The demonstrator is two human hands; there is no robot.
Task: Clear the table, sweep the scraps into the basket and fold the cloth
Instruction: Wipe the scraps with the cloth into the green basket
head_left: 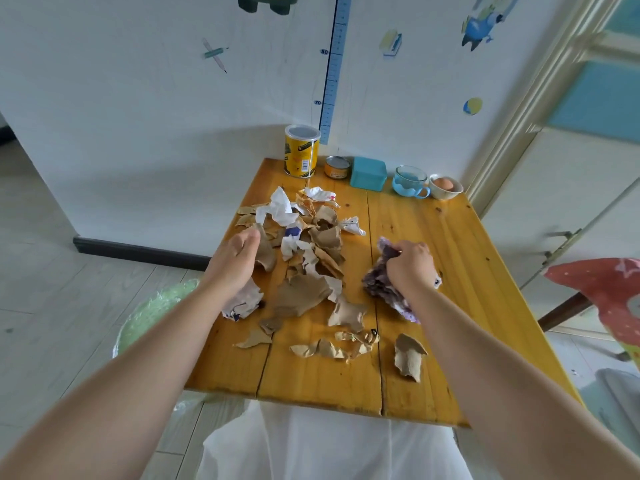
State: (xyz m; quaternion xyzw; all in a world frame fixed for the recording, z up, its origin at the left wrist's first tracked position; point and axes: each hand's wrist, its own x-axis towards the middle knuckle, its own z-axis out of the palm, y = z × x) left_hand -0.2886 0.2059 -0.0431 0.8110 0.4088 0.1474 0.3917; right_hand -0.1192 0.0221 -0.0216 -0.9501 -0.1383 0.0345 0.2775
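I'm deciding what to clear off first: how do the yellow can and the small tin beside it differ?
The yellow can is tall, the tin low and squat. The can has a pale lid and a barcode label; the tin shows a bare metal top. Both stand upright, side by side, at the table's far edge.

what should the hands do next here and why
Probably drag the bunched cloth leftward across the table, pushing the paper scraps toward its left edge. The right hand grips the cloth, the scraps lie between it and the left hand, and the green basket sits on the floor below that edge, so it looks placed to catch them.
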